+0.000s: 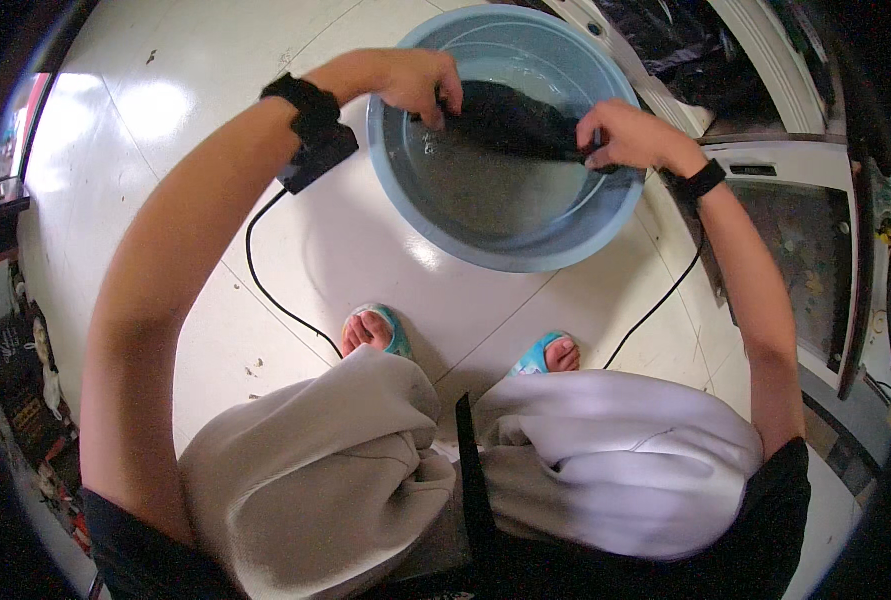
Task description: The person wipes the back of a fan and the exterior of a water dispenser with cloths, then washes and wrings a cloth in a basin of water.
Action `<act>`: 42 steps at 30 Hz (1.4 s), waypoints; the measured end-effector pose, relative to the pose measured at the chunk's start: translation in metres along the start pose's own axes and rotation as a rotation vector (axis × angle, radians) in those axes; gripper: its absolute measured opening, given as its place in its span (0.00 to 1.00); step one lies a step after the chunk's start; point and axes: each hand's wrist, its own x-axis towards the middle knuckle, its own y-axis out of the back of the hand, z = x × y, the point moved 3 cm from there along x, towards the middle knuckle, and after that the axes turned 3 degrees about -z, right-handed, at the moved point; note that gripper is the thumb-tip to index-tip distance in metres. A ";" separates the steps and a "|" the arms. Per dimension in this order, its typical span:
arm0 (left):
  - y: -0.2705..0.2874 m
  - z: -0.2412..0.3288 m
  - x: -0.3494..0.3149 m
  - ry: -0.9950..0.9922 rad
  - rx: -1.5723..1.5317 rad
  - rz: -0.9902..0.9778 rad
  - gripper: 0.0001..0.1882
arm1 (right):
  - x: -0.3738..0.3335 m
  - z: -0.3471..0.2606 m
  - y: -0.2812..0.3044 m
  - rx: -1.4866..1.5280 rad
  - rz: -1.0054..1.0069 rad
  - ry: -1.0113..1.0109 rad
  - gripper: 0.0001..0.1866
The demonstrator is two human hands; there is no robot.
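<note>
Item: dark cloth (pixel 511 122), in water inside blue basin (pixel 396 170). Left hand (pixel 416 80) clamped at its 9 o'clock end, right hand (pixel 631 135) at 3 o'clock. Sandalled feet (pixel 376 330) at 6 o'clock; washing-machine door (pixel 816 250) at 3 o'clock.

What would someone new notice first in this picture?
The round pale-blue plastic basin on the glossy white tiled floor, top centre, holding shallow water. Over it, the left hand and right hand grip opposite ends of a dark wet cloth. Below the basin, two feet in turquoise sandals peek past light grey trousers.
</note>
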 end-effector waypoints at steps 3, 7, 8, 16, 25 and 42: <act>-0.028 0.014 0.004 0.144 0.026 -0.419 0.17 | 0.000 -0.009 -0.013 0.037 -0.237 -0.115 0.16; -0.040 0.019 0.004 0.069 -0.020 -0.569 0.18 | 0.001 -0.013 -0.014 0.034 -0.466 -0.210 0.18; -0.040 0.014 0.006 0.100 0.003 -0.465 0.16 | 0.003 -0.003 -0.014 0.009 -0.322 -0.210 0.18; -0.057 -0.012 0.030 0.261 0.227 -0.213 0.13 | 0.036 0.041 -0.042 -0.285 -0.208 -0.304 0.21; -0.075 -0.033 0.043 0.088 0.431 0.036 0.15 | 0.055 0.035 -0.042 -0.429 0.197 -0.187 0.27; -0.052 -0.023 0.030 0.084 0.098 0.056 0.22 | 0.044 0.047 -0.018 -0.022 -0.008 -0.193 0.20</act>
